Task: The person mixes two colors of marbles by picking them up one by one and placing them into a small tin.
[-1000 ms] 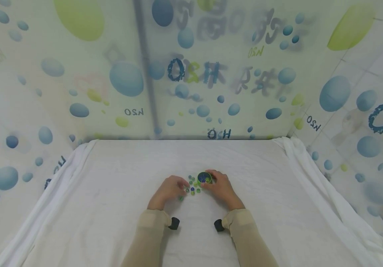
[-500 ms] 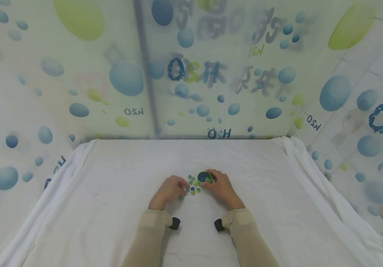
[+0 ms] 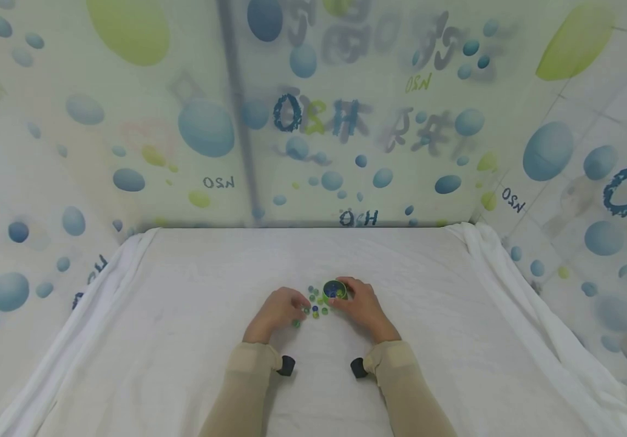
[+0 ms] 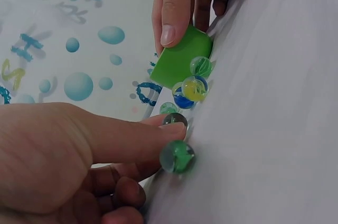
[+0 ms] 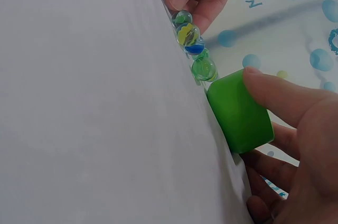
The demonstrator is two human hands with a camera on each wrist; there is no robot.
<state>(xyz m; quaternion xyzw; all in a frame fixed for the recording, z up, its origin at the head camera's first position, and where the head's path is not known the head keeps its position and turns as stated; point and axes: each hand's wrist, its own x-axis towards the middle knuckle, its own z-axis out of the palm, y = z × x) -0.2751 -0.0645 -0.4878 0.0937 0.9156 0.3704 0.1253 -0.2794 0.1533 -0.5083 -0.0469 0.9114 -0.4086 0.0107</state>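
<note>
Head view: right hand [image 3: 361,304] clamped round green cup [image 5: 240,115], thumb one side, fingers the other, cup upright on white cloth [image 3: 182,303] with marbles inside, at left hand's [image 3: 279,306] 2–3 o'clock. Left thumb and index close about clear marble [image 4: 178,118], can't tell if pinched; green marble [image 4: 178,157] sits at left hand's 4–5 o'clock, loose marbles [image 3: 315,309] scattered at cup's 7–9 o'clock.
</note>
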